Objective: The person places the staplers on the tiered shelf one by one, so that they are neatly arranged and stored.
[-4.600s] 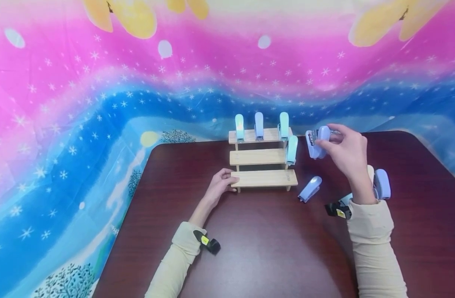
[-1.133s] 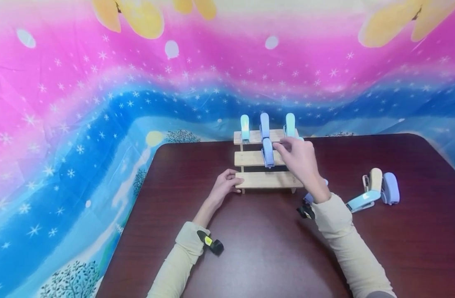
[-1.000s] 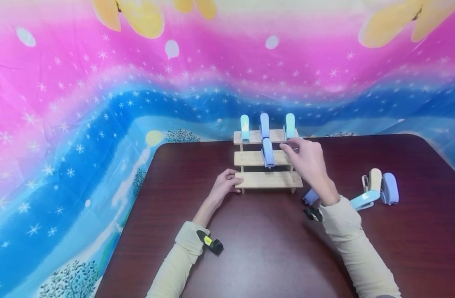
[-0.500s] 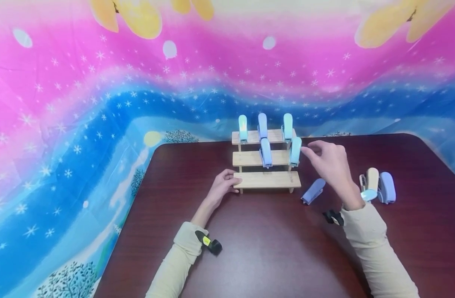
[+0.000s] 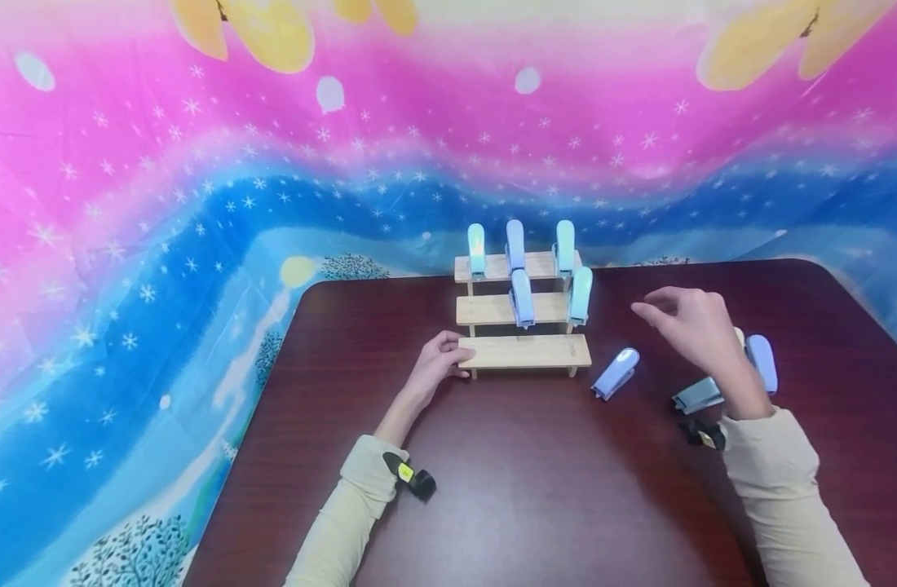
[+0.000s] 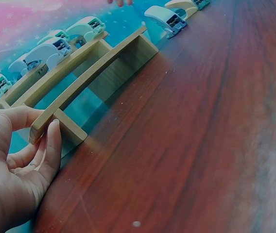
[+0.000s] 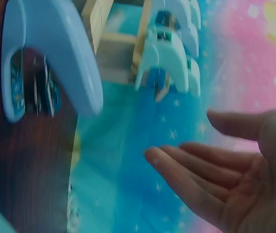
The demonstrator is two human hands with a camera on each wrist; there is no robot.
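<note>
A three-step wooden rack [image 5: 522,352] stands on the table; my left hand [image 5: 435,360] grips the left end of its lowest step, thumb and fingers round the board in the left wrist view. Along the top step stand a mint stapler [image 5: 476,251], a lavender stapler [image 5: 515,244] and another mint stapler [image 5: 564,247]. The middle step bears a lavender stapler [image 5: 522,298] at its centre and a mint stapler [image 5: 580,295] at its right end. My right hand [image 5: 694,330] is in the air right of the rack, holding nothing, thumb and fingers apart in the right wrist view.
A lavender stapler [image 5: 616,374] lies on the dark table [image 5: 536,489] just right of the rack. Farther right, partly hidden by my right arm, are a pale blue stapler [image 5: 696,395], a cream stapler [image 5: 739,335] and a lavender stapler [image 5: 762,363]. A patterned cloth [image 5: 390,163] hangs behind.
The lavender stapler that my right hand held now stands at the centre of the middle step. My right hand has let go and moved away rightward. The left hand keeps its grip.
</note>
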